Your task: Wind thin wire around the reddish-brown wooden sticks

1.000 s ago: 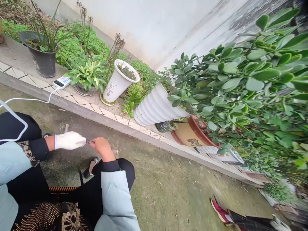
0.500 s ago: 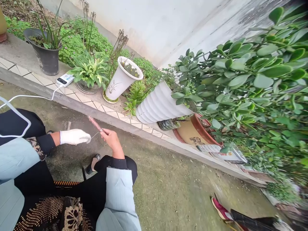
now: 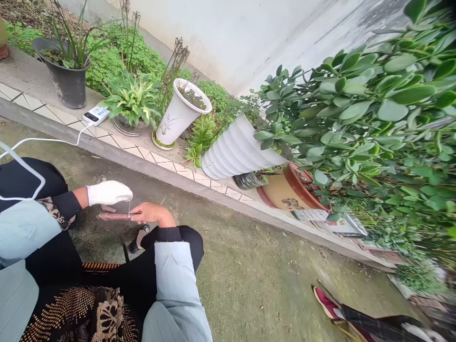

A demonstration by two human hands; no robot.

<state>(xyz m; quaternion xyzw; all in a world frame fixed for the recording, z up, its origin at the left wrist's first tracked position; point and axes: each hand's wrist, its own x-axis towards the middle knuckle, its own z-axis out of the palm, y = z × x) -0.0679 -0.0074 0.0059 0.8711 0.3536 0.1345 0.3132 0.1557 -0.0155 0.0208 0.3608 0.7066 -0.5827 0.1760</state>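
My left hand [image 3: 109, 193], in a white knit glove, is closed on one end of a thin pale strand [image 3: 129, 206], string or wire. The strand runs down to a reddish-brown stick [image 3: 116, 216], where a small wrap of it shows beside my fingers. Bare and closed, my right hand [image 3: 146, 213] grips the stick's right end. The stick lies nearly level, pointing left below the glove. Behind it, a short piece [image 3: 108, 208] can be seen near the ground, partly covered by the glove.
A tiled ledge [image 3: 133, 151] bears a dark pot [image 3: 69, 83], a white device [image 3: 96, 115] with a cable, a white pot [image 3: 181, 114] and a ribbed white pot [image 3: 237, 152]. A large leafy plant [image 3: 356, 109] leans in. Another person's red shoe [image 3: 326, 304] is at lower right.
My right hand has turned the stick from pointing up-left to nearly level, moving slightly left and down. My gloved left hand has risen a little, now above the stick, with the strand upright.
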